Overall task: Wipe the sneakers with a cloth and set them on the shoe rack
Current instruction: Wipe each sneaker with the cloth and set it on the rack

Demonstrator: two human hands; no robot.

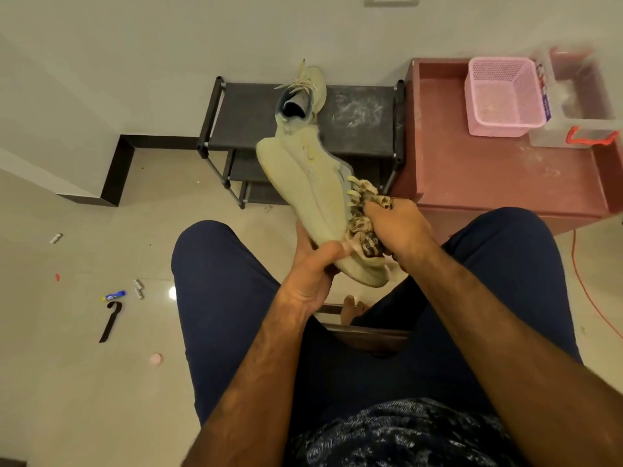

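Both hands are working on one sneaker (303, 176) out in front of my knees. On my feed the left hand (312, 278) is gripping the sneaker's near end. Its thumb is curling over the pale sole, which is facing up at the camera, and its fingers are wrapping underneath, out of my sight. The right hand (397, 230) is clutching a bunched, patterned cloth (365, 193) and pressing it against the sneaker's right edge, fingers curled round the folds. The sneaker is hanging in the air, tilting up and away from me. Its far end is overlapping the front of the shoe rack (357, 123) in my view, and I cannot tell whether the two are touching.

A second sneaker (303, 96) is sitting upright on the rack's top shelf, towards the left side, its opening nearer to me and its laces trailing towards the wall. The dark shelf beside it is showing pale scuff marks.

Just right of the rack, a red table (488, 176) is carrying a pink basket (502, 96), with a clear box (580, 129) beside it. An orange cord (586, 291) is running across the floor (84, 382) at the far right. To my left, batteries (138, 286), a blue tube (116, 294) and a black strap (109, 323) are lying scattered on the tiles. Navy trousers (215, 298) are filling the lower view.
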